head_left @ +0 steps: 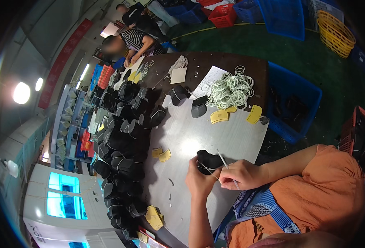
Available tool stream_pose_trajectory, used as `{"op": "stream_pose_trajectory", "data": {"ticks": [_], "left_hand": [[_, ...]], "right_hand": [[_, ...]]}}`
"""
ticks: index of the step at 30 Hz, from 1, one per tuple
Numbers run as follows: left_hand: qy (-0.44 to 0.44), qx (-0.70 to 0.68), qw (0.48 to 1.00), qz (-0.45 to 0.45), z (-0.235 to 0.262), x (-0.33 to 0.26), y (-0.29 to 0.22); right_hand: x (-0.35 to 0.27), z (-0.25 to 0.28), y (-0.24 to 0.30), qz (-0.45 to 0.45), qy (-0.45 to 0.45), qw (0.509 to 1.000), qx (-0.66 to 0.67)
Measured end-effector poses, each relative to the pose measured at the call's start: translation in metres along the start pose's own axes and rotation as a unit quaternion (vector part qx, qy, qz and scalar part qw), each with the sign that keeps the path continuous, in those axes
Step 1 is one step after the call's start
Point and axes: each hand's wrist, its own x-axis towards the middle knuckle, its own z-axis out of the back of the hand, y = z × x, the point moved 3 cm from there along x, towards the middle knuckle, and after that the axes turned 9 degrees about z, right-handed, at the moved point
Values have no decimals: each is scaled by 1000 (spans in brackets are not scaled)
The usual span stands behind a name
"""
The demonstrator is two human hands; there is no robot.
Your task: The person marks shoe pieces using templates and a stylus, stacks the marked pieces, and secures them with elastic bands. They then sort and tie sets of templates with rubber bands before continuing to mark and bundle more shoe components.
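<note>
My left hand is closed around a bundle of black fabric pieces above the pale tabletop. Close beside it, my right hand grips a thin white stick, which pokes out on both sides of the fist. A pale elastic band runs taut from the bundle to my right fingers. Farther off lies a heap of pale elastic bands. Next to the heap, a black bundle and yellow cards rest on the table.
Many banded black bundles line the table's left side. More yellow cards lie near them. A blue crate stands by the right table edge, and a yellow basket is beyond. Another person works at the far end.
</note>
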Motion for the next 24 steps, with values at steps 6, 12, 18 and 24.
{"op": "stream_pose_trajectory", "data": {"ticks": [6, 12, 18, 24], "left_hand": [[152, -327, 931, 54, -11, 5, 13], [86, -122, 984, -101, -9, -11, -13], [183, -176, 962, -98, -23, -11, -31], [113, -172, 946, -249, -39, -6, -58]], "right_hand": [[-24, 13, -42, -188, -71, 975, 94], [-20, 35, -51, -136, 35, 988, 68], [-16, 56, -48, -132, 99, 985, 59], [-38, 102, -29, -259, -19, 961, 91]]}}
